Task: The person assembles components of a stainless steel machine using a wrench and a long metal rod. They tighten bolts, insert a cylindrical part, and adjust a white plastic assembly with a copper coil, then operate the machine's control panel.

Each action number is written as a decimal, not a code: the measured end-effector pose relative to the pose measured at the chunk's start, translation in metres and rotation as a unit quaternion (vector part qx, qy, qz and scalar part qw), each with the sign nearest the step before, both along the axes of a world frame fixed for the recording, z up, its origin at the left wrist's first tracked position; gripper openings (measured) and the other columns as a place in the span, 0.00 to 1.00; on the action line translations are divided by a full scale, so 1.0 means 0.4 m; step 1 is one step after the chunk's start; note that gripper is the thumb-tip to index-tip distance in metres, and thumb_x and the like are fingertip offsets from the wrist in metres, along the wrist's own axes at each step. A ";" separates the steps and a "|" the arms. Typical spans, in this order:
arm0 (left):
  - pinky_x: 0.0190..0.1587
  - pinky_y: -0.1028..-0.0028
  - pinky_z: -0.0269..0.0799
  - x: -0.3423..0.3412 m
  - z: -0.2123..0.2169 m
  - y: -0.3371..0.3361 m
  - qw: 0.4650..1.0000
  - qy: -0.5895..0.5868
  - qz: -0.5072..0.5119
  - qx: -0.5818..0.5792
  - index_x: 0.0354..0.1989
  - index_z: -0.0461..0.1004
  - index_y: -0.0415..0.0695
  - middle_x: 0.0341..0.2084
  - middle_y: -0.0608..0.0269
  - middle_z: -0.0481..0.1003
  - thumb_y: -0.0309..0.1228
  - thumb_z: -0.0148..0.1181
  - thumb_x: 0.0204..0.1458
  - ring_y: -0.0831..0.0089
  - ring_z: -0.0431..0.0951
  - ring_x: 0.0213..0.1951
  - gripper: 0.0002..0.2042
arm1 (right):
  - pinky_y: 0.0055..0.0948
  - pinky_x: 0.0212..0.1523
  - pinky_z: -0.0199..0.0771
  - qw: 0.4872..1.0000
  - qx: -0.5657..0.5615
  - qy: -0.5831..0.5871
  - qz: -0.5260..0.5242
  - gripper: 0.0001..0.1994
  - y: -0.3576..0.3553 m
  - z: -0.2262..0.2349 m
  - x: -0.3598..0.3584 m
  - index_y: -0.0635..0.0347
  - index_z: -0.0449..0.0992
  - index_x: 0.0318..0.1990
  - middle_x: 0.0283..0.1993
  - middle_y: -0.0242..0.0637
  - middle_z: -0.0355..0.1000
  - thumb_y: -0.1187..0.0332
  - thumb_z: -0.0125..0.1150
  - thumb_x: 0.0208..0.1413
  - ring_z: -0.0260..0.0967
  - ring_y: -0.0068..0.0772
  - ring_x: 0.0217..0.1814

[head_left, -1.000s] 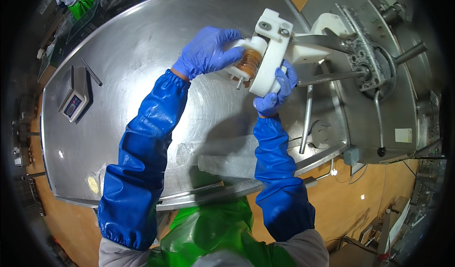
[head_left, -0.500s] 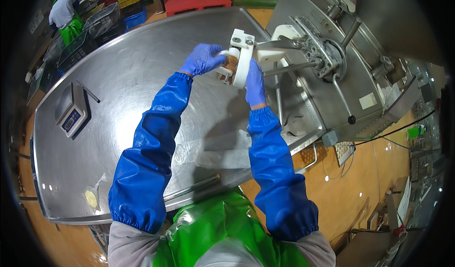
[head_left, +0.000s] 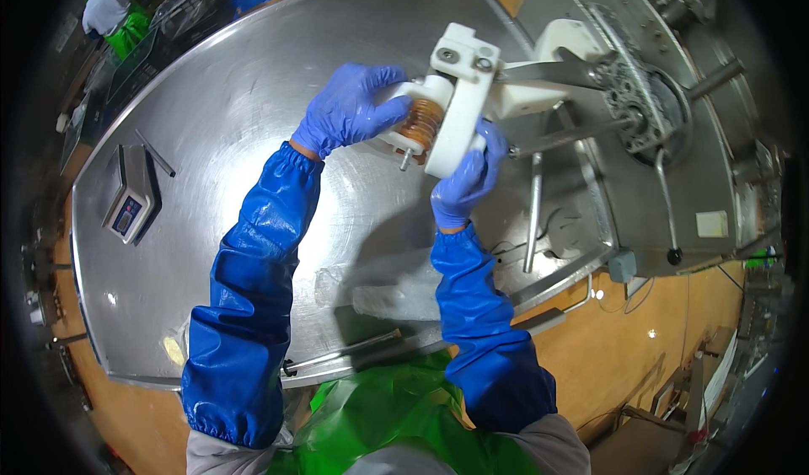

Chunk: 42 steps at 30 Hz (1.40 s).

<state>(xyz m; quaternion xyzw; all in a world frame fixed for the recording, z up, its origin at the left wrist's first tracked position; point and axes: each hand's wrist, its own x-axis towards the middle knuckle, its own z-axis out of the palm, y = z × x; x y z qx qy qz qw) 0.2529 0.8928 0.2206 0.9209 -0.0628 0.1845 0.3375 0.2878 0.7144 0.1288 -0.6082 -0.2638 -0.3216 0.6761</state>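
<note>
— Where's the part?

— Over the steel bench [head_left: 253, 121], at the machine's arm: a white block [head_left: 459, 96] with a brown ribbed roller [head_left: 419, 123] on it. Left hand [head_left: 350, 108], fingers closed, grips the roller's white end; right hand [head_left: 463, 180] clasps the block's lower edge.

— Which way does it point?

— Block's long axis runs up-down (slightly tilted); the roller's pin points left. I'd keep it square and steady.

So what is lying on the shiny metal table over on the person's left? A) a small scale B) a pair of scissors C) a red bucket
A: a small grey scale with a little screen lies on the steel table, well apart from the left hand.
</note>
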 end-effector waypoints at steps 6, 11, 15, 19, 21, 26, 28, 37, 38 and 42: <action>0.39 0.61 0.74 0.009 0.001 0.017 1.000 0.000 -0.022 0.015 0.36 0.77 0.34 0.28 0.42 0.77 0.42 0.58 0.45 0.47 0.78 0.32 0.21 | 0.54 0.58 0.60 0.970 -0.067 -0.229 0.053 0.25 -0.023 -0.072 0.092 0.58 0.63 0.54 0.56 0.60 0.57 0.48 0.40 0.60 0.60 0.52 0.56; 0.41 0.62 0.73 0.007 0.007 0.017 1.000 0.003 0.000 0.001 0.39 0.77 0.36 0.32 0.41 0.77 0.44 0.58 0.45 0.47 0.78 0.35 0.22 | 0.47 0.60 0.57 0.989 -0.051 -0.120 0.075 0.27 -0.013 -0.060 0.052 0.60 0.60 0.59 0.61 0.53 0.55 0.51 0.45 0.59 0.57 0.50 0.60; 0.42 0.61 0.72 0.015 0.016 0.011 1.000 0.029 0.001 -0.004 0.39 0.77 0.37 0.34 0.41 0.77 0.44 0.58 0.45 0.47 0.77 0.38 0.21 | 0.37 0.65 0.52 0.967 0.004 0.160 0.198 0.31 -0.048 0.024 -0.025 0.63 0.51 0.67 0.65 0.47 0.54 0.52 0.44 0.63 0.53 0.38 0.66; 0.43 0.63 0.72 0.000 0.012 -0.003 1.000 0.007 0.019 -0.011 0.41 0.77 0.36 0.34 0.41 0.77 0.42 0.58 0.46 0.49 0.78 0.38 0.21 | 0.31 0.57 0.62 0.923 -0.021 0.337 0.186 0.29 -0.057 0.103 -0.020 0.67 0.56 0.63 0.55 0.46 0.64 0.51 0.44 0.65 0.63 0.33 0.55; 0.44 0.64 0.72 0.001 0.017 -0.014 1.000 0.008 0.020 -0.010 0.42 0.76 0.35 0.35 0.41 0.77 0.41 0.58 0.47 0.50 0.78 0.38 0.20 | 0.31 0.53 0.64 0.893 0.008 0.394 0.218 0.26 -0.055 0.116 0.004 0.66 0.60 0.59 0.51 0.43 0.67 0.52 0.44 0.65 0.65 0.32 0.51; 0.43 0.63 0.72 0.002 0.011 -0.013 0.999 0.038 0.022 -0.012 0.42 0.76 0.35 0.35 0.41 0.77 0.40 0.58 0.47 0.48 0.78 0.38 0.20 | 0.31 0.49 0.66 0.947 0.024 0.297 0.118 0.20 -0.020 0.092 -0.007 0.65 0.66 0.51 0.47 0.40 0.68 0.55 0.45 0.65 0.65 0.30 0.47; 0.43 0.63 0.72 -0.002 0.005 -0.011 1.000 0.018 0.016 -0.010 0.42 0.76 0.35 0.34 0.40 0.77 0.40 0.57 0.47 0.48 0.78 0.38 0.21 | 0.32 0.50 0.65 0.955 0.027 0.275 0.105 0.18 -0.015 0.094 -0.020 0.64 0.68 0.50 0.46 0.39 0.68 0.58 0.45 0.65 0.64 0.30 0.47; 0.39 0.60 0.74 -0.003 0.006 0.009 1.000 0.004 -0.014 -0.014 0.37 0.77 0.36 0.30 0.40 0.76 0.42 0.59 0.44 0.46 0.78 0.34 0.20 | 0.46 0.57 0.61 0.983 -0.044 -0.175 0.014 0.22 -0.015 -0.049 0.050 0.63 0.64 0.53 0.54 0.53 0.62 0.54 0.39 0.63 0.61 0.49 0.56; 0.39 0.61 0.74 -0.003 0.003 0.011 1.000 0.005 -0.017 -0.008 0.38 0.77 0.36 0.30 0.40 0.76 0.42 0.59 0.44 0.46 0.78 0.34 0.20 | 0.51 0.57 0.60 0.979 -0.079 -0.184 0.028 0.25 -0.025 -0.065 0.055 0.61 0.60 0.57 0.57 0.57 0.57 0.50 0.37 0.62 0.58 0.54 0.58; 0.41 0.61 0.74 0.005 0.000 0.012 1.000 0.005 0.001 -0.014 0.38 0.77 0.36 0.32 0.40 0.77 0.42 0.59 0.44 0.47 0.78 0.36 0.21 | 0.48 0.59 0.59 0.983 -0.075 -0.161 0.042 0.27 -0.019 -0.079 0.069 0.60 0.59 0.59 0.59 0.54 0.56 0.49 0.40 0.62 0.57 0.51 0.60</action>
